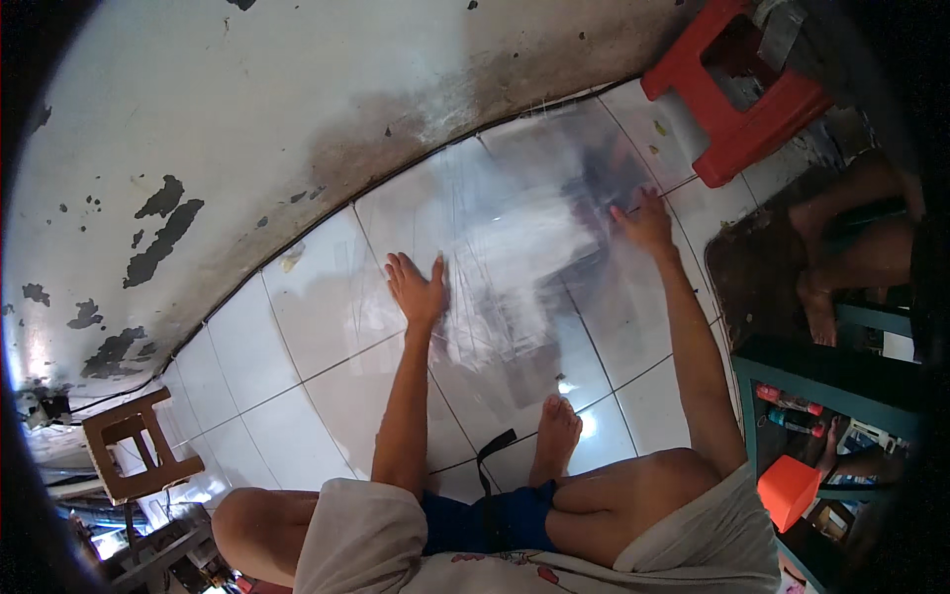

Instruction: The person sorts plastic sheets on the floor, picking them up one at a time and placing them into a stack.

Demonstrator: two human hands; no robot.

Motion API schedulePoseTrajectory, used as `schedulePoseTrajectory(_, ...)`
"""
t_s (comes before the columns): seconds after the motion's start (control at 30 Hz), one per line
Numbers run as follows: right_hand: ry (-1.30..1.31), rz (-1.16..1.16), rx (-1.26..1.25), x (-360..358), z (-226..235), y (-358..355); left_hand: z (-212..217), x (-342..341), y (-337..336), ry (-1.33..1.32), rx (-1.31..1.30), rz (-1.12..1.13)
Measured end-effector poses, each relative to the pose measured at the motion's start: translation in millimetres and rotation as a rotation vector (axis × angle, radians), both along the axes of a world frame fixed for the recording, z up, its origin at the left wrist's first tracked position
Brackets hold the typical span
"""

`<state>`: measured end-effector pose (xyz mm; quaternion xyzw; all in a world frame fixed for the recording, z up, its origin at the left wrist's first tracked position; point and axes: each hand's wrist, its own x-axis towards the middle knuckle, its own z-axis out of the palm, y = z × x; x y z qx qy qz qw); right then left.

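A large clear plastic sheet lies on the white tiled floor before me, with creases and bright reflections on its surface. My left hand rests near the sheet's left part, palm down and fingers spread, with nothing held. Over on the far right part of the sheet is my right hand, its fingers apart and reaching out along the plastic. I cannot make out the sheet's exact edges against the tiles.
A stained wall with peeling paint bounds the floor at the back. A red plastic stool stands at far right, a brown stool at left. Another person's legs and a dark green shelf are on the right.
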<state>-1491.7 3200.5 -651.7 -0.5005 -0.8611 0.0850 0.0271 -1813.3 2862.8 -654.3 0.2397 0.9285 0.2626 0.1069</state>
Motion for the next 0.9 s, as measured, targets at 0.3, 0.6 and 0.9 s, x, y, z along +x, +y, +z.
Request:
schedulePoseTrajectory(0.3, 0.132, 0.083, -0.221, -44, 23, -68, 34, 72, 36, -0.127, 0.070, -0.060)
schedulePoseTrajectory(0.6, -0.048, -0.315, -0.271, -9, 32, -13, 14, -18, -35, 0.064, -0.145, 0.286)
schedulePoseTrajectory(0.9, 0.131, -0.036, -0.120, -71, 19, -84, 19, 80, 35, 0.000, -0.100, 0.198)
